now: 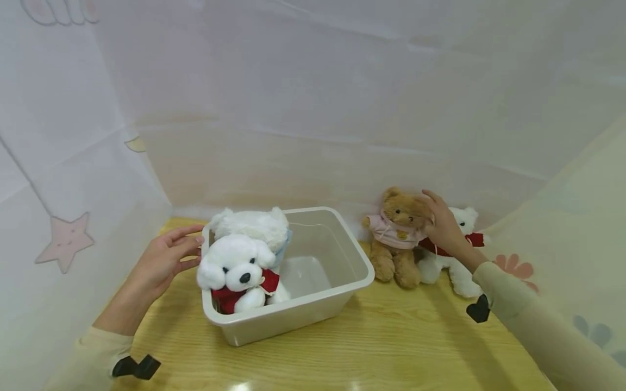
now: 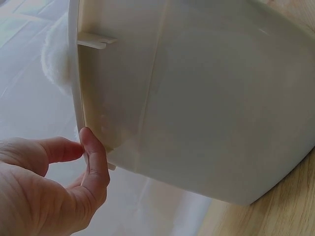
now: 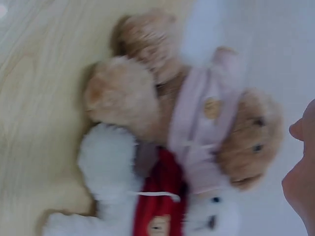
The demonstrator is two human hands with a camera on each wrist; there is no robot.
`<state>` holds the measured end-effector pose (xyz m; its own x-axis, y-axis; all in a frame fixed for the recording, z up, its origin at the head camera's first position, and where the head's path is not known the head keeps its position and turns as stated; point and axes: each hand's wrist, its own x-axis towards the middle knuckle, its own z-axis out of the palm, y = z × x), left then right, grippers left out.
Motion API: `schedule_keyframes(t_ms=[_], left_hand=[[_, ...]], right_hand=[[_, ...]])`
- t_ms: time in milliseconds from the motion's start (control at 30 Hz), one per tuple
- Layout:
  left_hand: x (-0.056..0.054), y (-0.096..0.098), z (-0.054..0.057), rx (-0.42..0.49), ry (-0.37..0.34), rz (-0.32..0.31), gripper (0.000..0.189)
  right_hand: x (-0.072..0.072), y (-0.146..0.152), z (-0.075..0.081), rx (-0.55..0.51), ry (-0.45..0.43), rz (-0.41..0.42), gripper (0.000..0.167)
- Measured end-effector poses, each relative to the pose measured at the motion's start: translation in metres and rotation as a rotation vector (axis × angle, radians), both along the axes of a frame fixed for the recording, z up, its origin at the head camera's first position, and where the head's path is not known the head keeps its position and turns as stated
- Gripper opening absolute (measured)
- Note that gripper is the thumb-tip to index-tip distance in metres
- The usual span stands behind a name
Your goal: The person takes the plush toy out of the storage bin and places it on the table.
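Note:
My left hand (image 1: 163,263) is at the left rim of a light grey plastic bin (image 1: 293,320). In the left wrist view, its thumb and fingers (image 2: 96,164) pinch that rim. Inside the bin's left end sit a white plush dog (image 1: 239,266) in red and, behind it, a white fluffy plush toy (image 1: 251,225) with a bit of light blue. My right hand (image 1: 445,225) reaches beside the head of a brown teddy bear (image 1: 398,239) in a pink hoodie. A small gap shows between hand and bear in the right wrist view, where the fingers are mostly out of frame.
A white plush bear (image 1: 459,271) in red sits against the teddy's side, partly behind my right hand. Everything stands on a light wooden table (image 1: 391,336). Pale cloth (image 1: 313,119) with printed shapes hangs at the back and both sides.

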<state>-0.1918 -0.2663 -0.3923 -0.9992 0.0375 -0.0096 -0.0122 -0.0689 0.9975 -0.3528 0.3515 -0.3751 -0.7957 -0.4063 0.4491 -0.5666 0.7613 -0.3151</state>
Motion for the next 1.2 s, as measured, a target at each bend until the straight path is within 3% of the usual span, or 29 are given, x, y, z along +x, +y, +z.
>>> schedule_keyframes(t_ms=[133,300,567,867,1067,1200], left_hand=[[0.001,-0.002,0.001,0.006,0.005,0.012,0.056],[0.002,-0.002,0.002,0.023,0.017,0.012,0.055],[0.006,0.002,0.004,0.027,0.023,0.023,0.055],[0.012,0.009,0.01,0.01,0.022,0.047,0.056],[0.011,0.014,0.011,0.026,0.025,0.047,0.055],[0.009,0.02,0.012,0.014,0.023,0.036,0.056]], right_hand=[[0.012,-0.019,0.029,-0.002,0.029,0.048,0.05],[0.034,-0.049,0.062,0.03,0.043,0.144,0.045],[0.062,-0.112,0.09,0.075,0.118,0.331,0.052],[0.086,-0.185,0.097,0.076,0.061,0.527,0.064],[0.097,-0.228,0.084,0.04,0.077,0.695,0.063],[0.109,-0.25,0.073,0.07,0.018,0.708,0.062]])
